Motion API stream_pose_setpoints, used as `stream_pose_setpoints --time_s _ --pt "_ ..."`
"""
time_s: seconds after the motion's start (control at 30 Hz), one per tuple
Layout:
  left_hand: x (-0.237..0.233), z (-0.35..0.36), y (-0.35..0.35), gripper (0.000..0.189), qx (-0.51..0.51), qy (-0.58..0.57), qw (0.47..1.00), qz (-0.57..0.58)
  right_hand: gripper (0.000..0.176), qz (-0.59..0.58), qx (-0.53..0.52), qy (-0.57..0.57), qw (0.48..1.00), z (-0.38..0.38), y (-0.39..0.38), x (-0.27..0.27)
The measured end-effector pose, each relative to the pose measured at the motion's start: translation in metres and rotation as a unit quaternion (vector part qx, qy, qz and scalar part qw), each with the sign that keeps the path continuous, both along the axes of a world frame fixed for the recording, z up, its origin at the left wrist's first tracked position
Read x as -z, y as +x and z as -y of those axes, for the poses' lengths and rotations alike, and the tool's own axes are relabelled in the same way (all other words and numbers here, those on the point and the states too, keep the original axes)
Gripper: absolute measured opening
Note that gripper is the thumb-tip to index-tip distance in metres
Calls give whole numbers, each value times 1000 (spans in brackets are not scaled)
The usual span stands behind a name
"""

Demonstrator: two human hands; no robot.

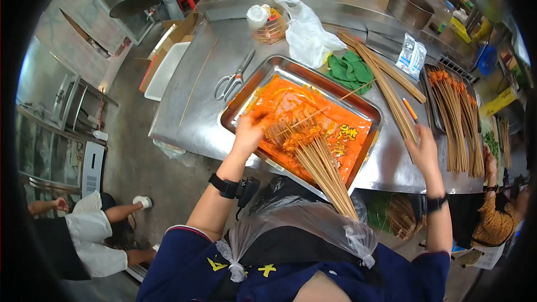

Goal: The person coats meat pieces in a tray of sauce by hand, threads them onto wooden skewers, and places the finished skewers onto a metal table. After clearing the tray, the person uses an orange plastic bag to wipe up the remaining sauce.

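Left hand [250, 128]: fingers curled down, smeared orange, pressed onto the marinated pieces [291, 100] at the head end of the loaded skewers [313, 154]; whether it pinches one piece or only steadies the heap cannot be told

Loaded skewers: fanned bundle, food ends in the middle of the steel tray [291, 67], bare handles overhanging the tray's near rim toward the person

Steel tray: rectangular, floor coated in orange marinade, standing on the steel table [190, 106] directly in front of the person

Right hand [423, 150]: loosely open, fingers spread, nothing visibly gripped; fingertips at the near end of the bare bamboo skewers [386, 86], well apart from the left hand

Bare bamboo skewers: long loose pile lying diagonally just right of the tray

Finished skewers [456, 112]: second tray at far right, orange tips away from the person

Scissors [234, 78]: flat on the table, just left of the tray

Green cloth [349, 68], white plastic bag [307, 33]: behind the tray, touching each other

Seated person [92, 235]: lower left, on the floor side, apart from the work

Step, as judged: threading marinated pieces, at the point of fetching a fresh stick

Next move calls for: separating a single stick from the pile, carrying it across to the tray, and the left hand presenting one piece squarely to its point
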State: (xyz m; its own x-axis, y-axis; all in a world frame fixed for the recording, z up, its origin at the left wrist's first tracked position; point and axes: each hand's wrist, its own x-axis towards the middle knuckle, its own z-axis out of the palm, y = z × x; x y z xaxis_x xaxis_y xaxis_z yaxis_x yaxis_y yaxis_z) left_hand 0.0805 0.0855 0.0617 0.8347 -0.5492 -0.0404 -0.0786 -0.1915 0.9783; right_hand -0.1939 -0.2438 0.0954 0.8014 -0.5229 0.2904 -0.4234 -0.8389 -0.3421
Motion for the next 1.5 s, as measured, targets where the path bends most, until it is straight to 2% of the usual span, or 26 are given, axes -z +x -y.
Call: stream_pose_setpoints --time_s 0.03,0.07,0.13,0.2,0.23,0.3,0.33,0.4,0.47,0.5,0.63,0.73,0.8,0.83,0.93,1.0,1.03,1.1,1.13,1.2,1.23,1.27,1.33,1.37,1.4,1.5 --pt "-4 3 -1 22 33 39 995 82 42 -18 -9 130 991 -32 -7 -19" --pt "-8 6 -1 22 34 42 996 78 43 -74 -59 240 966 -61 -17 -27" --pt "-16 15 4 22 40 -1 998 55 51 -172 -153 357 905 -132 -23 -53" --pt "-15 19 13 21 18 -28 998 52 61 -148 -224 279 922 -157 -34 -31" --pt "-17 18 17 21 28 -50 997 46 61 -152 -219 279 923 -159 -34 -30" --pt "-21 14 19 23 34 -71 996 46 64 -291 -96 494 814 -158 -29 -32" --pt "-22 12 17 23 37 -75 995 44 64 -291 -91 491 816 -158 -29 -31" --pt "-22 8 12 19 5 -107 993 44 57 -330 -74 178 924 -158 -31 -28" --pt "-14 5 12 18 -3 -126 992 21 34 -274 -95 58 955 -143 -13 -60" --pt "-11 2 12 17 -15 -140 990 2 24 -257 -120 -51 958 -136 4 -81" --pt "-15 -5 10 14 -32 -210 977 -13 12 -201 -240 -353 882 -130 73 -178" --pt "-16 -16 12 14 -56 -229 972 8 7 -318 -177 -418 832 -145 109 -234" --pt "-23 -23 10 14 -59 -232 971 -8 3 -234 -270 -525 772 -144 113 -246" --pt "-24 -25 9 14 -71 -230 971 -20 3 -235 -271 -524 773 -145 116 -240" --pt "-14 -24 10 15 -62 -250 966 -35 5 -201 -296 -653 667 -150 125 -194" --pt "-6 -25 13 18 -34 -227 973 -31 7 -453 -228 -525 683 -175 142 -173" --pt "-10 -27 11 19 -31 -210 977 -26 7 -453 -227 -523 686 -169 142 -169" --pt "-18 -29 9 16 -48 -207 977 -36 7 -403 -220 -466 756 -147 139 -166" --pt "-19 -28 8 14 -63 -202 976 -50 7 -403 -217 -463 759 -138 127 -162" --pt "1 -25 18 16 3 -235 972 -9 13 -102 -317 -589 737 -123 114 -158" --pt "-3 -21 15 17 16 -212 976 -38 12 -213 -239 -564 762 -131 121 -152" --pt "13 -8 12 18 -22 -250 968 24 11 -316 -165 -527 772 -140 125 -140" --pt "-31 -3 -12 17 -34 -187 978 88 13 -256 -180 -485 816 -118 125 -129" --pt "-44 -5 -19 21 10 -159 987 -12 8 -240 -212 -503 803 -113 117 -140" --pt "-25 7 -14 17 -8 -138 984 112 8 -183 -213 -469 838 -93 103 -140" --pt "-21 8 -28 17 -75 -85 976 188 4 -207 -148 -339 906 -47 50 -154"
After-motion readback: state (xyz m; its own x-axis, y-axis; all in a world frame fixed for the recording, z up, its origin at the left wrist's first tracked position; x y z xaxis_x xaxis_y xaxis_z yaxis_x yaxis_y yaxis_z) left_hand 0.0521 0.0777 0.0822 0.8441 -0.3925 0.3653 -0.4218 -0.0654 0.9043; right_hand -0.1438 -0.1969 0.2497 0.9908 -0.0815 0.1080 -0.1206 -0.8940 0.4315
